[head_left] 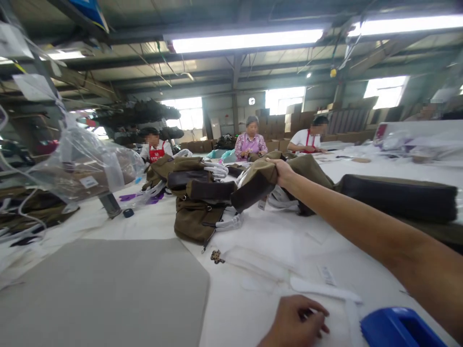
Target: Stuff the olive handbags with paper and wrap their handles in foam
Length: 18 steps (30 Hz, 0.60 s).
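My right hand [284, 172] reaches far across the table and grips the edge of an olive canvas bag [255, 185] with a dark brown base. The bag is tilted, its dark base turned toward me. Low in the view, my left hand [298, 320] hovers over or rests on the white table, fingers loosely bent and apart, with nothing visible in them. A white strip [323, 290] lies just beyond it. More olive and brown bags [198, 219] with white-wrapped handles are piled left of the held bag.
A grey board [108, 289] covers the table's near left. At the lower right lies a blue plastic tool [400, 327]. A small dark patterned charm [217, 257] sits mid-table. Bags [398, 195] lie at right. A clear plastic bag [90, 164] hangs at left. Several people work opposite.
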### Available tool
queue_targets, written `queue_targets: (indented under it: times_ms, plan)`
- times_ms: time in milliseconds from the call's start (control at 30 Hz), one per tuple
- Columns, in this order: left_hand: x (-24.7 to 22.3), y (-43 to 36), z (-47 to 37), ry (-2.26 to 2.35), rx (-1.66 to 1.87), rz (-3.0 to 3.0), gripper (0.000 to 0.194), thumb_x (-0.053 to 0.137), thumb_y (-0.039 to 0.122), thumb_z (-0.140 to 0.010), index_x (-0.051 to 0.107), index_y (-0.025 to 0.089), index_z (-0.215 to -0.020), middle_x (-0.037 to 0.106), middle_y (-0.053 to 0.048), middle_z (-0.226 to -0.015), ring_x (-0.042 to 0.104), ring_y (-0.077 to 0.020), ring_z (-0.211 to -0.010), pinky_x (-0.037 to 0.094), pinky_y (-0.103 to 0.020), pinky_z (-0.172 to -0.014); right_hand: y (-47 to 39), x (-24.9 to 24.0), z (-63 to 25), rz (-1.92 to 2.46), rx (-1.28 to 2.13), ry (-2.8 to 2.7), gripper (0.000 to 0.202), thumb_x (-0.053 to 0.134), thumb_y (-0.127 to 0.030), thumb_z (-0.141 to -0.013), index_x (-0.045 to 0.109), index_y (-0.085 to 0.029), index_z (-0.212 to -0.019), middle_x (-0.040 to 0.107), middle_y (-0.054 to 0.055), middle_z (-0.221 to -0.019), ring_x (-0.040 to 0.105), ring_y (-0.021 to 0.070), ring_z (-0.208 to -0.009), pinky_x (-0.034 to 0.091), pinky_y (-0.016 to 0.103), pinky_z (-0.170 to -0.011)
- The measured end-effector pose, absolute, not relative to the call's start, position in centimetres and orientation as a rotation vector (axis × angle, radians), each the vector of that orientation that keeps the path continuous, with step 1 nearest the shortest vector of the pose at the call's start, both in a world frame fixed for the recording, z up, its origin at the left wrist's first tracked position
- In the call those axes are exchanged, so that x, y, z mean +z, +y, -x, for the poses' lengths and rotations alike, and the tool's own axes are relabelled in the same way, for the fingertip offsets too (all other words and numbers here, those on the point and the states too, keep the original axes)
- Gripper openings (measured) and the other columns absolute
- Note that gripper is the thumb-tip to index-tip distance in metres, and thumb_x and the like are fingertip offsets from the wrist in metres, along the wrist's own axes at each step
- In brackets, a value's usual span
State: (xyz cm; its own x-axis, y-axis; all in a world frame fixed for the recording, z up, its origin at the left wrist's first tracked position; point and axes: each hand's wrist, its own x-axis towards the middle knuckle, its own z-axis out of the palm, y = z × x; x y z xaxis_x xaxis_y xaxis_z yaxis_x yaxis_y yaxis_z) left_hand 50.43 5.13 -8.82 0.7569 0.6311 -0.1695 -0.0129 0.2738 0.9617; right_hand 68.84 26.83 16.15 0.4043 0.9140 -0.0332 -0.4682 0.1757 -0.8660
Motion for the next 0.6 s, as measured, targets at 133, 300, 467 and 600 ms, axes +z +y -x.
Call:
queue_targets:
  times_ms: [133, 300, 467, 600]
  plan:
    - [-6.9, 5.8, -48.5, 0.580, 0.593, -0.998, 0.051, 0.083, 0.056, -0.070, 0.078, 0.010, -0.092, 0.076, -0.013, -0.091, 0.069, -0.0181, -0.074, 0.053, -0.027, -0.069, 16.5, 20.6, -69.6, 0.934, 1.098, -0.650, 0.014, 0.056, -0.019, -0.097, 0.070, -0.017, -0.100, 0.075, 0.007, -0.083, 0.071, 0.0212, -0.076, 0.062, 0.037, -0.069]
    - [-1.2, 6.5, -43.5, 0.487, 0.691, -0.679, 0.069, 0.053, 0.074, -0.089, 0.065, 0.017, -0.126, 0.069, -0.017, -0.130, 0.070, -0.0270, -0.111, 0.054, -0.042, -0.097, 4.0, 22.7, -69.4, 0.954, 1.151, -0.682, 0.019, 0.059, -0.027, -0.091, 0.072, -0.025, -0.105, 0.078, 0.004, -0.091, 0.074, 0.0243, -0.088, 0.063, 0.038, -0.084]
    - [4.7, 2.6, -39.5, 0.331, 0.693, -0.570, 0.070, 0.047, 0.071, -0.095, 0.057, 0.020, -0.141, 0.067, -0.014, -0.135, 0.065, -0.0312, -0.123, 0.051, -0.047, -0.105, -8.0, 20.0, -66.8, 1.107, 1.393, -0.666, 0.033, 0.074, -0.032, -0.078, 0.074, -0.020, -0.109, 0.079, 0.010, -0.093, 0.076, 0.0310, -0.084, 0.062, 0.045, -0.083]
    - [4.1, -3.2, -36.3, 0.532, 0.653, -0.537, 0.056, 0.071, 0.042, -0.091, 0.061, 0.012, -0.138, 0.073, -0.017, -0.125, 0.068, -0.0322, -0.120, 0.052, -0.044, -0.107, -15.0, 16.4, -63.2, 1.110, 1.492, -0.810, 0.046, 0.081, -0.033, -0.070, 0.073, -0.020, -0.114, 0.079, 0.010, -0.103, 0.075, 0.0299, -0.093, 0.059, 0.043, -0.088]
